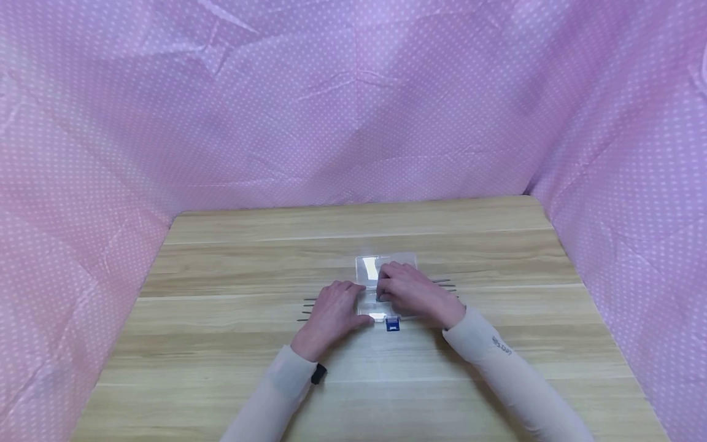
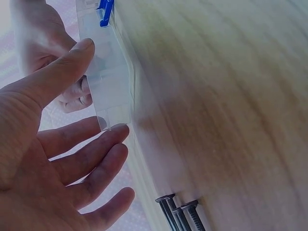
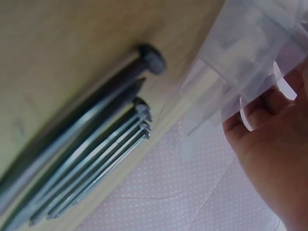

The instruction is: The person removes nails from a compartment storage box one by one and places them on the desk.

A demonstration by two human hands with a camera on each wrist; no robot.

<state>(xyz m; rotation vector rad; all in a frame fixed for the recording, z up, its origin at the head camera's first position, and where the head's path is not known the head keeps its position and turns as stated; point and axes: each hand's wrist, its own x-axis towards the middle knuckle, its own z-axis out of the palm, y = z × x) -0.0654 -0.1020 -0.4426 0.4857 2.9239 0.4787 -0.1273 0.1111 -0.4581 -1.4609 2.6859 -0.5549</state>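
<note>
A small clear plastic box [image 1: 386,267] with a blue latch [image 1: 392,325] lies on the wooden table [image 1: 221,344]. My left hand [image 1: 334,310] rests at its left side. In the left wrist view the left hand [image 2: 53,154] has its thumb and fingers straight, touching the box [image 2: 108,72] near the blue latch [image 2: 105,10]. My right hand [image 1: 411,288] lies over the box. In the right wrist view its fingers [image 3: 269,130] curl round the clear plastic box [image 3: 245,53]. Dark steel nails lie on both sides of the box.
A few nails [image 1: 308,307] lie left of the box, seen close as nails [image 2: 180,214]. More nails [image 1: 446,284] lie to the right, a bundle of several nails [image 3: 91,149]. Pink dotted cloth [image 1: 353,110] walls the table on three sides.
</note>
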